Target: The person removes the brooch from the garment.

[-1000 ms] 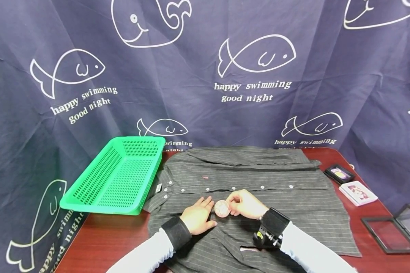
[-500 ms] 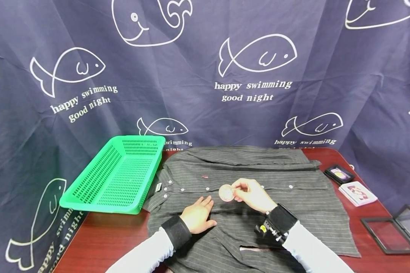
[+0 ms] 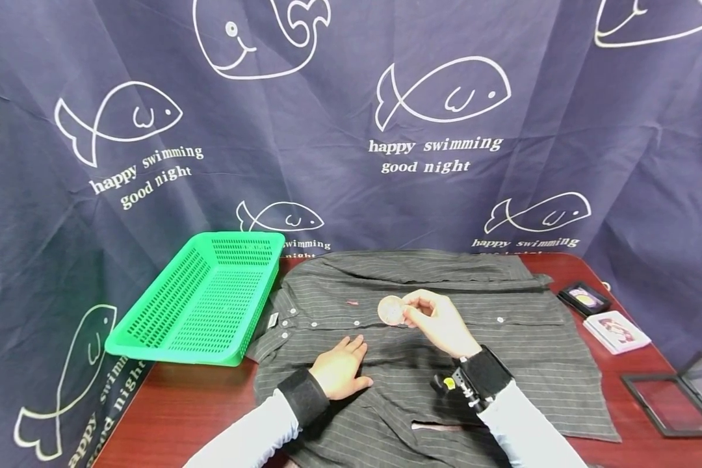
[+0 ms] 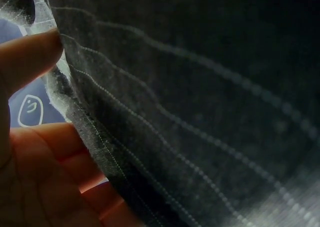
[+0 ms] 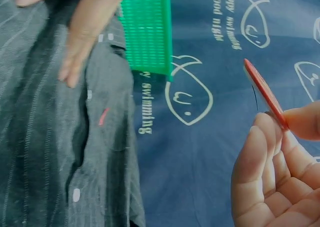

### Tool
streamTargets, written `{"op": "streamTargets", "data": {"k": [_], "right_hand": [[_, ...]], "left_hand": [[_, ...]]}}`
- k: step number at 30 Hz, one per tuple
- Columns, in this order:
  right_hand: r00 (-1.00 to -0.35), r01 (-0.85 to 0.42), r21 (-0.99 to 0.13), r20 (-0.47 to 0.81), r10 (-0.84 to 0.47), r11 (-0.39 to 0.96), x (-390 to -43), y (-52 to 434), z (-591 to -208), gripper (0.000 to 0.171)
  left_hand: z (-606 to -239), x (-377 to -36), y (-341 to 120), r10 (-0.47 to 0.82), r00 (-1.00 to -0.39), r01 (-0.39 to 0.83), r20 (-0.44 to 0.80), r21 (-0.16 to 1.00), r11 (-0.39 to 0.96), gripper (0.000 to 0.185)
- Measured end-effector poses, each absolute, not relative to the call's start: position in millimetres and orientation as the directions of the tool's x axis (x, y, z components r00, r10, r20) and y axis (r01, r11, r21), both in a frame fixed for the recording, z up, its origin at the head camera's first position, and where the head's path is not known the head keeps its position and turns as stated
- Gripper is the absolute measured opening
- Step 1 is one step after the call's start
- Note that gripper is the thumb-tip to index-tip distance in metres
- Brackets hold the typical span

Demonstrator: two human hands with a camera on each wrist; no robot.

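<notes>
A dark striped shirt (image 3: 444, 338) lies spread on the red-brown table (image 3: 181, 409). My left hand (image 3: 340, 369) rests flat on the shirt's lower front, fingers straight; in the left wrist view the shirt cloth (image 4: 200, 112) fills the frame beside my fingers (image 4: 30, 57). My right hand (image 3: 435, 318) is raised above the button placket and pinches a small round pinkish disc (image 3: 391, 310). The right wrist view shows the disc (image 5: 265, 94) edge-on, red-rimmed, held at my fingertips (image 5: 305, 119). A small red mark (image 3: 351, 302) sits on the shirt near the disc.
A green perforated basket (image 3: 199, 299) stands at the left, overhanging the table edge. At the right lie a small black case (image 3: 582, 298), a pink-printed card box (image 3: 615, 331) and two dark flat frames (image 3: 675, 393). A navy fish-print curtain (image 3: 351, 117) hangs behind.
My right hand has lifted the disc up and away from my left hand, toward the shirt's button row. The left hand has stayed in place on the shirt.
</notes>
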State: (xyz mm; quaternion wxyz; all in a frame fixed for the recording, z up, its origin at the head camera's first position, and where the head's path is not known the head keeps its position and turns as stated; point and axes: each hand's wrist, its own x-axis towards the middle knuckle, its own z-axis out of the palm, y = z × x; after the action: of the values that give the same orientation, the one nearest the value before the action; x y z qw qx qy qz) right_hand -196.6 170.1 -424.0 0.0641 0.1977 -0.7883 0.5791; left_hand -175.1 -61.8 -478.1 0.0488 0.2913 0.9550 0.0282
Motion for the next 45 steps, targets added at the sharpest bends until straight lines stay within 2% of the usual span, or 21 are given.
{"op": "streamTargets", "data": {"k": [16, 32, 45], "right_hand": [[-0.948, -0.31, -0.94, 0.293, -0.125, 0.143, -205.8, 176.2, -412.2, 0.021], [-0.951, -0.297, -0.948, 0.282, -0.126, 0.116, -203.2, 178.3, -422.4, 0.02], [-0.946, -0.305, -0.944, 0.286, -0.155, 0.122, -199.2, 178.1, -424.0, 0.018]], "left_hand": [[-479.8, -176.5, -62.4, 0.559, -0.826, 0.554, -0.075, 0.084, 0.829, 0.069], [-477.1, -176.1, -62.3, 0.564, -0.822, 0.557, -0.083, 0.094, 0.825, 0.069], [-482.9, -182.5, -63.1, 0.545, -0.833, 0.519, -0.092, 0.212, 0.828, 0.069]]}}
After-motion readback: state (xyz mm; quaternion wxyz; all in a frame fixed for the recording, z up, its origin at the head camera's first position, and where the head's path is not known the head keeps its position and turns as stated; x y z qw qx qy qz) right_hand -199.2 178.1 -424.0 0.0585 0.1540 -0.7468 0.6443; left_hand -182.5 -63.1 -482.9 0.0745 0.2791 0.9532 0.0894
